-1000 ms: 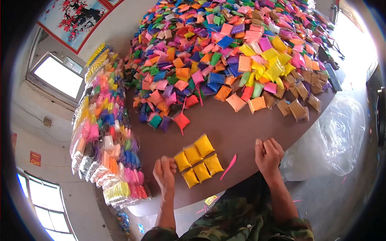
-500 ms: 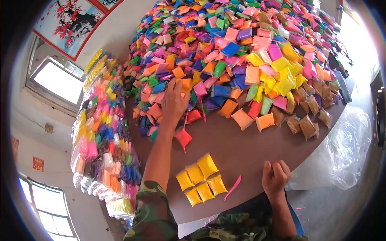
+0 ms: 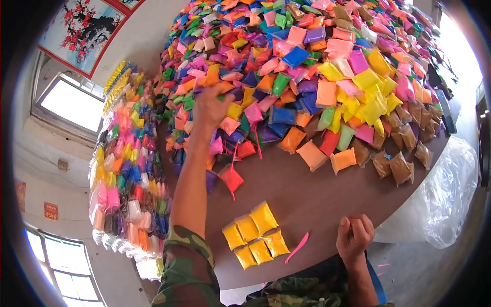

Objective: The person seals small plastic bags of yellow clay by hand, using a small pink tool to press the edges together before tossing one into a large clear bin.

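My left hand [image 3: 212,106] reaches into the left front of a large heap of small coloured packets [image 3: 296,57]. Its fingers are bent among the packets, beside a yellow packet [image 3: 235,111]; blur and the back of the hand hide whether they grip one. Closed in a loose fist, my right hand [image 3: 354,236] is over the table's front edge with nothing visible in it. Between my arms, several yellow packets [image 3: 248,228] lie together in two rows. To their right is a pink plastic knife-like tool [image 3: 297,248]. A red packet with a pink stick [image 3: 231,179] lies nearer the heap.
The brown table [image 3: 286,197] has a curved right edge. Bundles of bagged coloured packets [image 3: 130,174] are stacked at the left. A clear plastic bag [image 3: 434,199] hangs or lies beyond the right edge. Brown packets [image 3: 401,169] border the heap there.
My left hand has moved slightly left and farther into the heap. Packets near it have shifted, with pink, orange and purple ones now showing beside my forearm. My right hand stays closed in about the same place.
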Tool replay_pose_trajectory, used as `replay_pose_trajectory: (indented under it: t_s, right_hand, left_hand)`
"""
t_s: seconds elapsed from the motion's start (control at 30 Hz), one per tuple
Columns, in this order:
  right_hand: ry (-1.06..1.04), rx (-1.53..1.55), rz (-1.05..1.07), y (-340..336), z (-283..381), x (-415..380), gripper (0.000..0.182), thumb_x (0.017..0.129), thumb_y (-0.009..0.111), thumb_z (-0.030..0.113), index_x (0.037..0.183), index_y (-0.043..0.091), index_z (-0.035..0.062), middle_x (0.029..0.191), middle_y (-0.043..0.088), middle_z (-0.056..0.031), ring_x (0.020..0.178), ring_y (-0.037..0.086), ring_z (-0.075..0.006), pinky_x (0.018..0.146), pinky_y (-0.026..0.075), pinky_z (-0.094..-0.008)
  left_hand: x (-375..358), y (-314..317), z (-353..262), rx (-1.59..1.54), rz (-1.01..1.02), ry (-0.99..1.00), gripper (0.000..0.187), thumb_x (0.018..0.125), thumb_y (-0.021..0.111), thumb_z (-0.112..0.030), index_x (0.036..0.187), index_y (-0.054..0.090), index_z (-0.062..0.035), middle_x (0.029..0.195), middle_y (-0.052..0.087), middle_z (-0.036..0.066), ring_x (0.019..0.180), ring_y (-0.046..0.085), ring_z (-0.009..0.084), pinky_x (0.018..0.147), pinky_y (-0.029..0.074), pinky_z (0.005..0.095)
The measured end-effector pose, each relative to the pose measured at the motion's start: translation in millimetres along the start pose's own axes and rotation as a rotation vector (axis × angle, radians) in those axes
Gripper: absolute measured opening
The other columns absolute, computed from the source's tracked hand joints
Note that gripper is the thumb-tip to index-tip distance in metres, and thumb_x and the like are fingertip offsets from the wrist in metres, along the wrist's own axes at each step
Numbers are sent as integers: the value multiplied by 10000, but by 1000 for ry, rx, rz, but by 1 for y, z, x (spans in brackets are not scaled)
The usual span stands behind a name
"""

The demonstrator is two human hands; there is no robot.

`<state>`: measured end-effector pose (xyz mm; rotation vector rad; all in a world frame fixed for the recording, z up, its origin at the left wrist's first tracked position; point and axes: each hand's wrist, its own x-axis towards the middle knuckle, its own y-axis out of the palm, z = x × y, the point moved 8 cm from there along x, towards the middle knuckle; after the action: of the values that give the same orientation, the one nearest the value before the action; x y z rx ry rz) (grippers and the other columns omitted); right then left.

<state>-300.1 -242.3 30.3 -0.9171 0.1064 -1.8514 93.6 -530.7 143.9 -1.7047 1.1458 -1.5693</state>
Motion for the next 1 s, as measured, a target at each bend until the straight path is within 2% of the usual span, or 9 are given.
replay_pose_trajectory:
  t_s: [0.03, 0.27, 0.37, 0.4, 0.5, 0.53, 0.63, 0.8, 1.0]
  right_hand:
    - [3, 4, 0, 0, 0, 0, 301, 925, 753, 132, 697, 585, 30, 725, 647, -122, 608, 611, -305, 561, 449, -389]
    - [1, 36, 14, -4, 2, 4, 232, 878, 756, 67, 710, 603, 21, 733, 643, -121, 617, 601, -310, 582, 452, -392]
    - [3, 30, -3, -7, 0, 3, 237, 872, 760, 66, 704, 597, 28, 723, 637, -118, 614, 597, -309, 576, 448, -390]
    - [-4, 19, -15, -7, -1, 3, 247, 855, 774, 71, 693, 589, 40, 715, 629, -108, 602, 591, -305, 565, 441, -389]
    - [-16, 28, -24, -5, 2, 3, 256, 832, 789, 71, 682, 582, 52, 703, 620, -97, 588, 583, -295, 554, 433, -388]
    - [-18, 28, -26, -5, 2, 4, 255, 829, 789, 68, 682, 581, 52, 701, 619, -96, 587, 582, -292, 554, 432, -387]
    - [-19, 37, -20, -6, 3, 5, 244, 817, 783, 45, 680, 580, 51, 695, 613, -95, 586, 583, -287, 554, 432, -383]
    - [-22, 56, -39, -6, 1, 4, 244, 790, 792, 18, 676, 579, 51, 690, 605, -94, 585, 582, -286, 554, 434, -381]
    - [-15, 46, -46, -8, 1, 3, 243, 783, 808, 27, 682, 590, 62, 699, 612, -84, 588, 587, -281, 556, 441, -383]
  left_hand:
    - [-11, 17, -1, 99, 243, -92, 370, 888, 771, -382, 1084, 773, -68, 1016, 753, 198, 996, 729, 416, 846, 578, 515]
    - [-18, 36, -6, 304, 257, -13, 335, 869, 717, -352, 1016, 761, -55, 1029, 757, 209, 971, 728, 422, 817, 568, 548]
    - [-21, 19, -17, 168, 166, -81, 299, 906, 692, -313, 1013, 757, -41, 1009, 757, 223, 922, 723, 451, 804, 567, 552]
    - [-23, 8, -29, 90, 89, -26, 286, 972, 653, -268, 1051, 757, -13, 949, 774, 199, 852, 755, 378, 729, 589, 476]
    - [-39, 5, -25, -588, 226, -348, 295, 1018, 630, -247, 1077, 766, 9, 940, 781, 138, 843, 764, 250, 663, 597, 358]
    - [-45, 13, -31, -791, 324, -392, 320, 1048, 607, -244, 1163, 749, 19, 1008, 771, 95, 853, 748, 166, 643, 596, 271]
    - [-71, 16, -65, -1153, 426, -501, 319, 1064, 577, -214, 1246, 709, 12, 1096, 766, 101, 862, 757, 181, 659, 613, 274]
    - [-92, 29, -102, -1151, 575, -392, 319, 1122, 516, -228, 1248, 672, 20, 1056, 763, 107, 845, 761, 162, 662, 606, 247]
    - [-100, 44, -134, -1012, 633, -349, 340, 1126, 549, -277, 1264, 666, 11, 966, 757, 70, 727, 715, 108, 615, 564, 210]
